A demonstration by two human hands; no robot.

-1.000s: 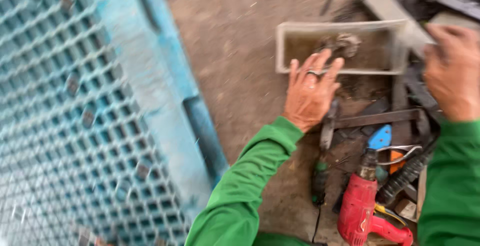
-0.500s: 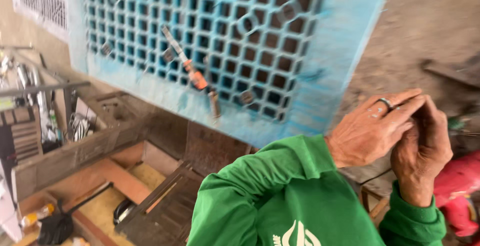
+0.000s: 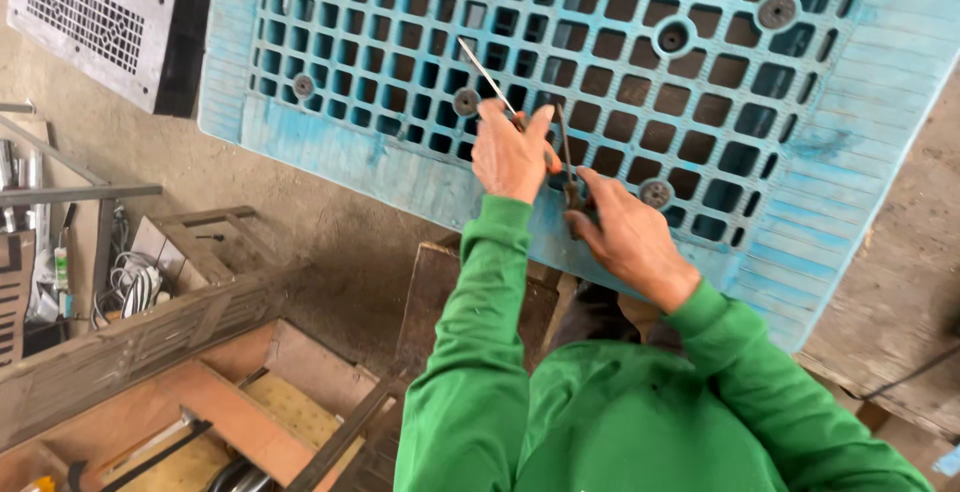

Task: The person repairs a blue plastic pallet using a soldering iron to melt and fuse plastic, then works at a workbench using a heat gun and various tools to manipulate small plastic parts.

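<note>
Left hand (image 3: 512, 157) closed around handle of thin metal rod tool (image 3: 487, 77), shaft slanting up-left over blue plastic grid pallet (image 3: 380, 157). Right hand (image 3: 625, 237) just beside, fingers gripping dark slender tool (image 3: 567, 157) against pallet edge. Grey vented panel (image 3: 90, 17) far up-left of hands.

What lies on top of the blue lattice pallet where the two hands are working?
On the blue lattice pallet lie a thin metal rod, gripped by the left hand, and a dark tool under the right hand. The hands cover both handles.
</note>
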